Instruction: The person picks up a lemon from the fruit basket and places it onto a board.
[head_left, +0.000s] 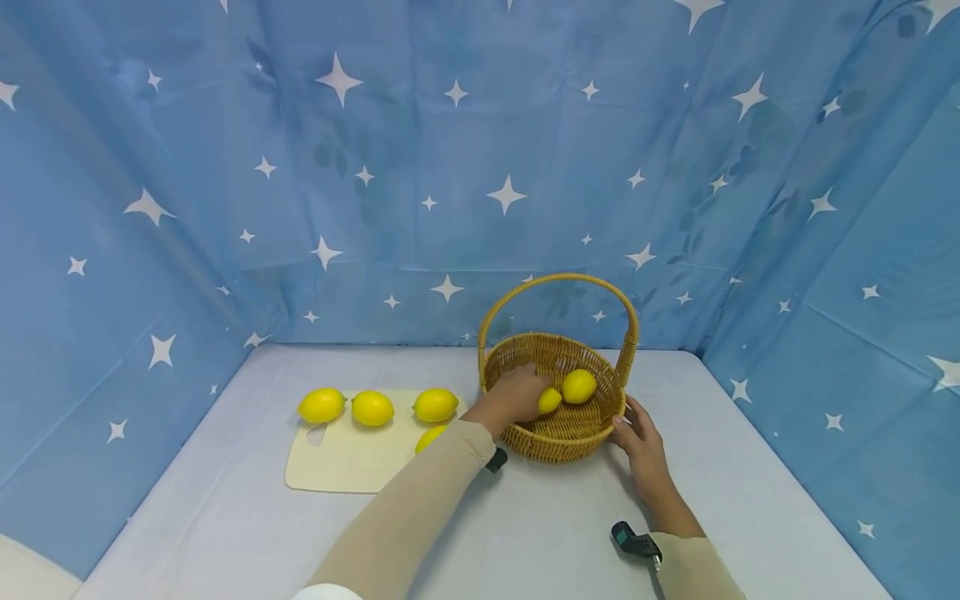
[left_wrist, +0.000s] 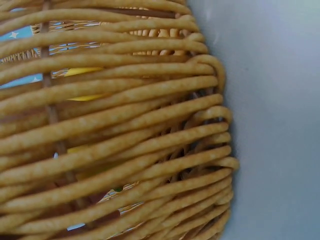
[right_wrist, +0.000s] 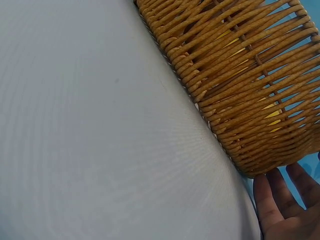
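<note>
A woven wicker basket (head_left: 558,450) with a tall arched handle stands on the table. My left hand (head_left: 513,393) reaches down inside its left part and holds a lemon (head_left: 550,401), its fingertips partly hidden from view. Beside it in the basket rests another lemon (head_left: 578,387). My right hand (head_left: 641,442) touches the basket's right side; in the right wrist view its straight fingers (right_wrist: 267,202) lie against the wicker wall. The left wrist view is filled by the basket's weave (left_wrist: 110,115), with bits of yellow showing through the gaps.
Left of the basket lies a cream cutting board (head_left: 348,462). Several lemons are on it, among them one lemon (head_left: 322,406) at its upper left and one (head_left: 431,437) partly covered by my left sleeve. A blue star-patterned curtain (head_left: 420,208) surrounds the white table (head_left: 555,533).
</note>
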